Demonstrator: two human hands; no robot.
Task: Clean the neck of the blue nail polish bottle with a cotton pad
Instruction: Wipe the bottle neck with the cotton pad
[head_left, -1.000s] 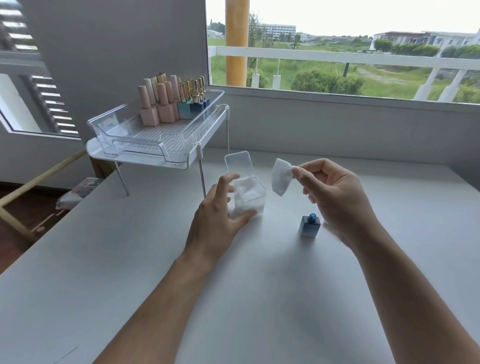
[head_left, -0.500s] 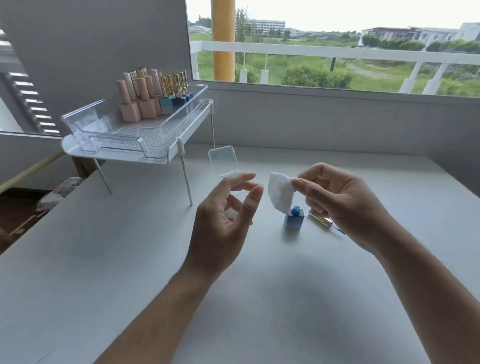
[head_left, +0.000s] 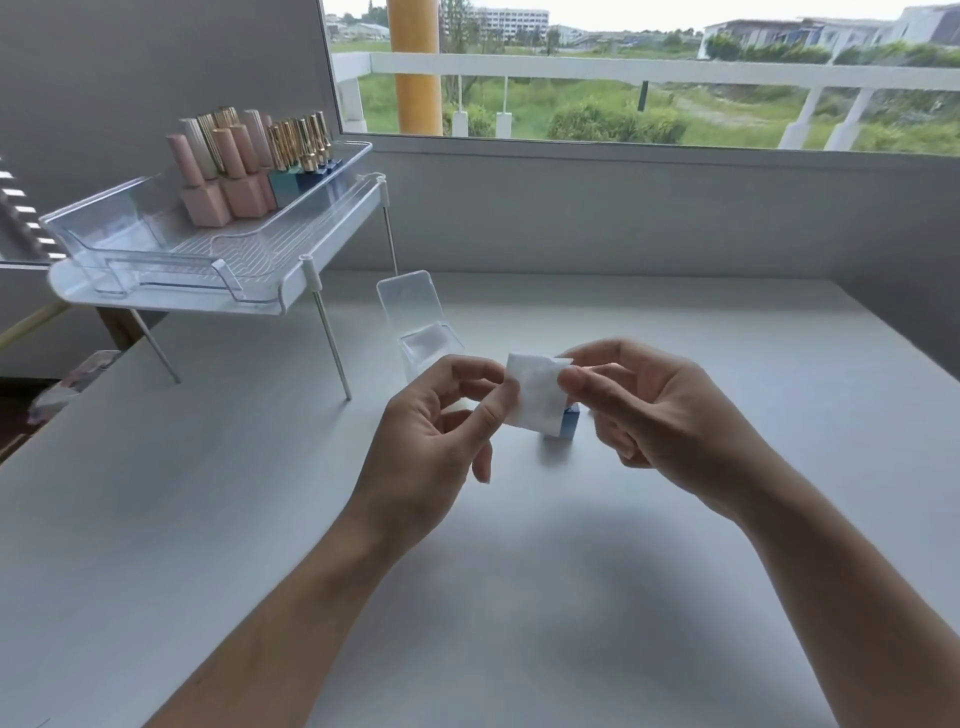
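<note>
You hold the white cotton pad (head_left: 536, 393) between both hands above the white table (head_left: 675, 597), roughly at the middle of the view. Your left hand (head_left: 434, 441) pinches the pad's left edge between thumb and index finger, with the remaining fingers curled loosely below. Your right hand (head_left: 652, 410) grips the pad's right edge between thumb and forefinger, its other fingers folded toward the palm. The pad is stretched flat between the two grips, facing you. The blue nail polish bottle (head_left: 566, 425) stands on the table directly behind and below the pad, so only its lower right corner shows; its neck is hidden by the pad, and you cannot tell from here whether the pad touches it. Just beyond your left hand sits a small clear plastic box (head_left: 431, 345) with its hinged lid (head_left: 408, 299) standing open, white contents showing inside. Farther left, a clear tray (head_left: 208, 260) rests on a raised white shelf (head_left: 171, 301) with thin metal legs. At the back of that tray, pink bottles (head_left: 223, 192) stand in front, with blue-based, gold-capped bottles (head_left: 301, 156) lined up behind them toward the window (head_left: 649, 78). Both your forearms reach in from the bottom of the view, bare to the edge.
</note>
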